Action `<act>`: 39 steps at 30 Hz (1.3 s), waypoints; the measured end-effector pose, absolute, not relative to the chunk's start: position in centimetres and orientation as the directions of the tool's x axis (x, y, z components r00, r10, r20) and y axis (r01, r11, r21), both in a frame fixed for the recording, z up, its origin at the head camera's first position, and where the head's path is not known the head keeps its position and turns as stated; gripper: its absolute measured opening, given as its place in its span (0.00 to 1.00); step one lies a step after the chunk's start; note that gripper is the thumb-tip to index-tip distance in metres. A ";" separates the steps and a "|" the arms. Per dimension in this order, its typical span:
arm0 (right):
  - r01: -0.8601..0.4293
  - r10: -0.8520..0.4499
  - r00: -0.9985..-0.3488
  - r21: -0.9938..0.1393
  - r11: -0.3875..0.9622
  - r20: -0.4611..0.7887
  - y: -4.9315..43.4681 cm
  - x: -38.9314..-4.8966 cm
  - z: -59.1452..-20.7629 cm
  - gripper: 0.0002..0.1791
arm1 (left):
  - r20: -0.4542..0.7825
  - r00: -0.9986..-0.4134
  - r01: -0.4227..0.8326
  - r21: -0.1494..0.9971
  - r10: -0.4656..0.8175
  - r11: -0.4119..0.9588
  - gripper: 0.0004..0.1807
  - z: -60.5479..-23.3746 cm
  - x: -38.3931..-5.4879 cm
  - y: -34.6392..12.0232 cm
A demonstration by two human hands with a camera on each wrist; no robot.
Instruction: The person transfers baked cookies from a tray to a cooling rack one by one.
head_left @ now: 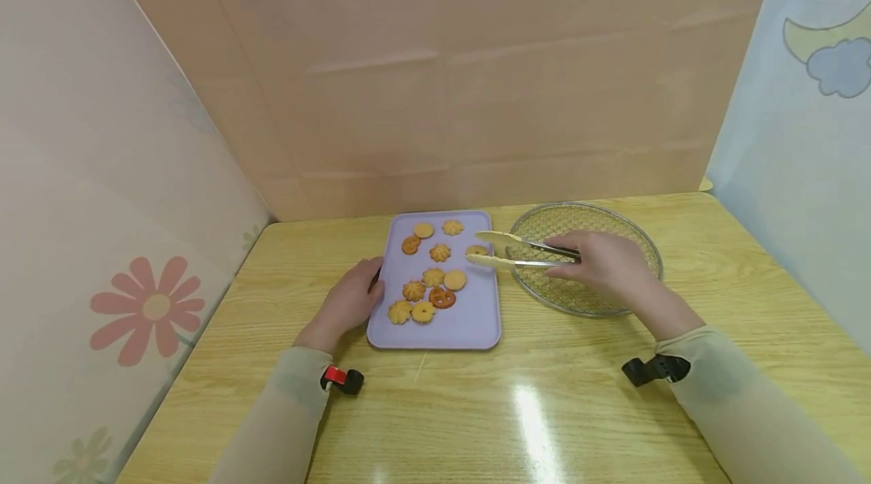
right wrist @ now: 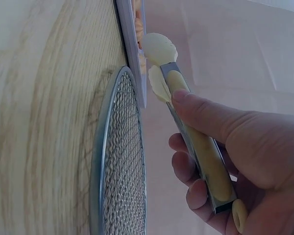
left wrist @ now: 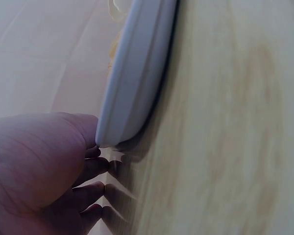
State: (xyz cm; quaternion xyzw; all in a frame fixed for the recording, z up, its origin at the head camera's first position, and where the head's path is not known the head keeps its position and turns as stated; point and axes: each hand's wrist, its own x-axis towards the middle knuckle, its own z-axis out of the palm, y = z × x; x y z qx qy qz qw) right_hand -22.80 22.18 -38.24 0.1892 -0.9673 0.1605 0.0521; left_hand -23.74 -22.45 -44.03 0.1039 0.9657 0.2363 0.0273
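The tongs, metal with cream tips, reach over the right edge of a lilac tray, their tips apart on either side of a ring-shaped biscuit; whether they touch it I cannot tell. The right hand grips the tongs, thumb on one arm and fingers curled round the other. More biscuits lie flat on the tray: four in a loose group towards the far end, among them a plain round one and a small pretzel, and six bunched nearer the person, including a darker pretzel. The left hand is at the tray's left side, its thumb against the rim and other fingertips low by the bench; whether they clamp the tray I cannot tell. Just right of the tray, partly beneath the right hand, a round wire-mesh rack lies on the bench. Pale sleeves cover both forearms. Behind hangs a creased tan sheet, with a red flower print on the left wall.
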 end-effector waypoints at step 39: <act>-0.400 -0.385 -0.916 -0.165 0.902 0.115 19.7 -23.3 -37.1 0.30 | -0.030 -0.979 0.166 0.457 0.201 0.874 0.32 -43.9 -23.7 -22.3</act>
